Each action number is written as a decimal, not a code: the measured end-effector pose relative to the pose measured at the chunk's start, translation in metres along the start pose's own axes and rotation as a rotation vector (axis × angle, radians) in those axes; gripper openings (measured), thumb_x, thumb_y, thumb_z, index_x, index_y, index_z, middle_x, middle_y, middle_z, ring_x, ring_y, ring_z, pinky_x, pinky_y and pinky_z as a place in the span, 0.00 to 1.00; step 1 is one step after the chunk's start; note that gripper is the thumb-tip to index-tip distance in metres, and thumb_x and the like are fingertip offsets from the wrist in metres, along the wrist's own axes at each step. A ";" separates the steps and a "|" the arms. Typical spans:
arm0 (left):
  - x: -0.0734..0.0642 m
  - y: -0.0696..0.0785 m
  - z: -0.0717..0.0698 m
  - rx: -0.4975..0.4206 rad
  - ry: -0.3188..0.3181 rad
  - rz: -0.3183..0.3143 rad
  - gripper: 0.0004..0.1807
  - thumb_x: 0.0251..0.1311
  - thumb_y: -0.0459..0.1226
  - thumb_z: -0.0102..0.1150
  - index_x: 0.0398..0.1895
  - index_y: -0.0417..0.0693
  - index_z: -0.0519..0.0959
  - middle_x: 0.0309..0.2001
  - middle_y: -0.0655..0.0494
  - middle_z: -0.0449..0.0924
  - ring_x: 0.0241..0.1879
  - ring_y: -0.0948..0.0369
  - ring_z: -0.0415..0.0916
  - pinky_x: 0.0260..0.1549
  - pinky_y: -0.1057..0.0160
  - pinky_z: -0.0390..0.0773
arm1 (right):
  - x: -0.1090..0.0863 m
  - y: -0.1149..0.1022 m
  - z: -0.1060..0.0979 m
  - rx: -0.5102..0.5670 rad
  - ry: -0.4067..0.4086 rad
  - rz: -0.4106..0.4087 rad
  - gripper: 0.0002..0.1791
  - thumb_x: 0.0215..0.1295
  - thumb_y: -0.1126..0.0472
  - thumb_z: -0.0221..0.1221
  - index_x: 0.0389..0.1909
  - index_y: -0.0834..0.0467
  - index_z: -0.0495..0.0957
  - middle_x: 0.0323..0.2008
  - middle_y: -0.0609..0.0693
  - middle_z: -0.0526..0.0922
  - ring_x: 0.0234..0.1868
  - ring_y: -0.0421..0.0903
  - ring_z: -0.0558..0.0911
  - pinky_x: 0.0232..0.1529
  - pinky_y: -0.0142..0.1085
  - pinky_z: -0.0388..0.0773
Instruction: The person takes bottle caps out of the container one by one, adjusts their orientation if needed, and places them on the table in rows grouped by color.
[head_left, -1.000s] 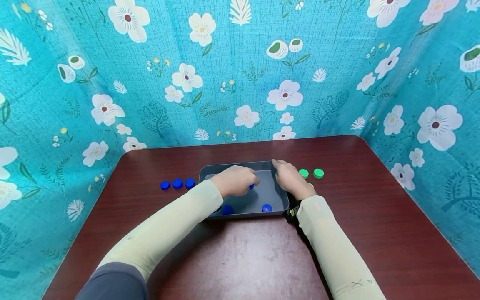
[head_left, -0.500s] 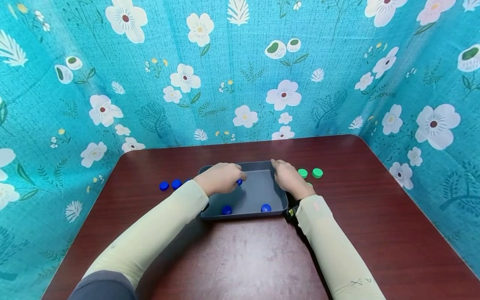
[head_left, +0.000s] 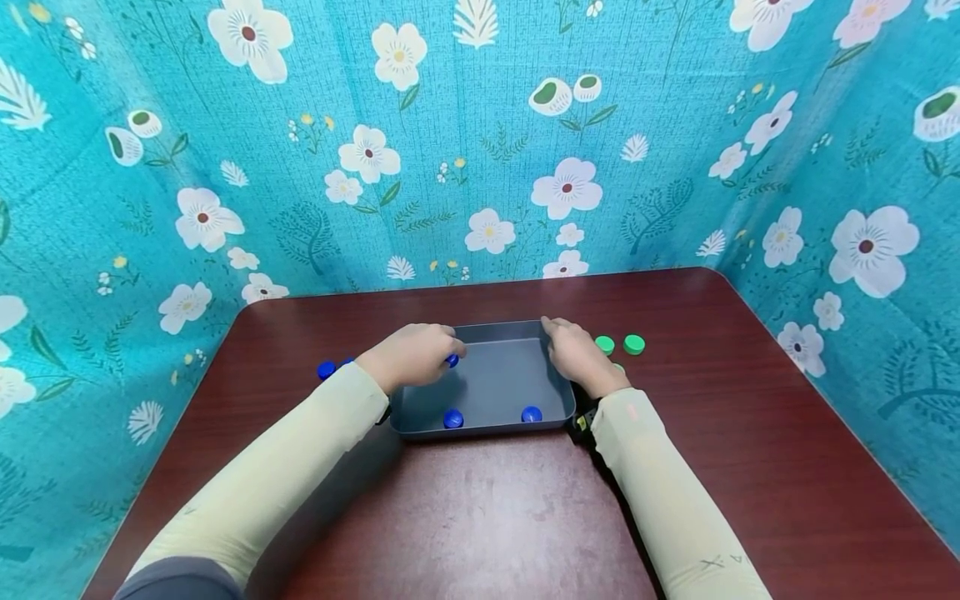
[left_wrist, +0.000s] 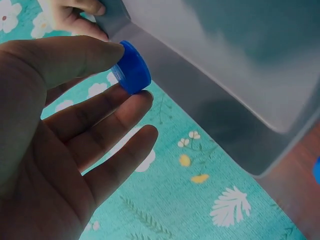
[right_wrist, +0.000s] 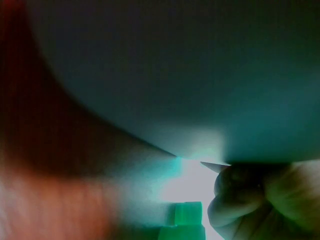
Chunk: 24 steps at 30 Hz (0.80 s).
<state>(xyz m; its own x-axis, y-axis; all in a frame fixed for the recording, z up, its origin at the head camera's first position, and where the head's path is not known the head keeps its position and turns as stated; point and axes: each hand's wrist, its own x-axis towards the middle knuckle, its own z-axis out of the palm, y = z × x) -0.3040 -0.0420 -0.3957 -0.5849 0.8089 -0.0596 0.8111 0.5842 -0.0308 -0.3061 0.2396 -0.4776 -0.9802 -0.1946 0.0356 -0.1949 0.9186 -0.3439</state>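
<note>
My left hand (head_left: 414, 354) is over the left part of a grey rectangular tray (head_left: 498, 333). It pinches a blue bottle cap (left_wrist: 134, 69) between thumb and fingertips, with the remaining fingers spread in the left wrist view. At the tray's far right corner, my right hand (head_left: 576, 354) grips the rim; its bent fingers (right_wrist: 235, 200) show beside the dark tray wall in the right wrist view. Inside the tray, along the near side, lie two more blue caps, one left (head_left: 453, 418) and one right (head_left: 531, 414).
On the dark red table (head_left: 480, 517), blue caps (head_left: 326, 369) lie left of the tray, partly hidden by my left hand. Green caps (head_left: 633, 344) stand to the right, beside my right hand. A flowered turquoise cloth (head_left: 450, 125) hangs behind the table and at its sides.
My left hand has moved left across the tray with the blue cap, now covering some of the caps at the left. My right hand has stayed at the tray's corner.
</note>
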 end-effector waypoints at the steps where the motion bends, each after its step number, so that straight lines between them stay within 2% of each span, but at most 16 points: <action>1: -0.002 -0.002 0.000 -0.004 0.000 -0.007 0.16 0.56 0.35 0.69 0.49 0.52 0.86 0.40 0.55 0.81 0.37 0.62 0.78 0.41 0.62 0.81 | 0.000 0.000 0.000 0.001 -0.003 0.000 0.29 0.71 0.67 0.51 0.72 0.66 0.59 0.66 0.64 0.66 0.65 0.58 0.68 0.60 0.51 0.69; 5: -0.013 -0.008 -0.002 -0.011 0.013 -0.040 0.15 0.57 0.36 0.68 0.48 0.53 0.85 0.42 0.55 0.81 0.38 0.61 0.78 0.41 0.60 0.81 | 0.001 0.000 0.001 0.006 -0.011 -0.002 0.29 0.72 0.67 0.50 0.72 0.66 0.58 0.66 0.64 0.66 0.65 0.59 0.68 0.60 0.51 0.69; 12: -0.026 -0.020 -0.004 -0.026 0.049 -0.094 0.14 0.57 0.35 0.67 0.48 0.52 0.85 0.40 0.56 0.80 0.35 0.61 0.76 0.38 0.60 0.81 | 0.001 0.000 -0.001 0.002 -0.009 0.004 0.30 0.72 0.67 0.51 0.72 0.66 0.58 0.66 0.64 0.66 0.65 0.59 0.68 0.59 0.51 0.70; 17: -0.035 -0.022 -0.004 -0.046 0.049 -0.125 0.14 0.57 0.35 0.67 0.47 0.51 0.85 0.40 0.55 0.79 0.35 0.60 0.75 0.37 0.59 0.81 | 0.000 0.001 -0.001 -0.003 -0.001 -0.002 0.29 0.72 0.67 0.51 0.72 0.66 0.58 0.67 0.64 0.66 0.65 0.59 0.68 0.60 0.51 0.69; 24: -0.047 -0.026 0.002 -0.078 0.059 -0.164 0.15 0.56 0.36 0.69 0.48 0.50 0.85 0.41 0.54 0.80 0.37 0.59 0.78 0.39 0.58 0.82 | 0.001 0.000 0.001 -0.023 0.021 -0.022 0.28 0.71 0.68 0.50 0.71 0.67 0.59 0.65 0.65 0.67 0.65 0.60 0.68 0.60 0.52 0.69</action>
<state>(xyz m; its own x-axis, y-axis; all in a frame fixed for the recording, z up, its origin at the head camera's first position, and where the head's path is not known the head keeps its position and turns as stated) -0.2974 -0.0947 -0.3940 -0.7105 0.7037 -0.0013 0.7030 0.7099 0.0424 -0.3070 0.2393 -0.4783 -0.9761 -0.2080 0.0625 -0.2170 0.9219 -0.3211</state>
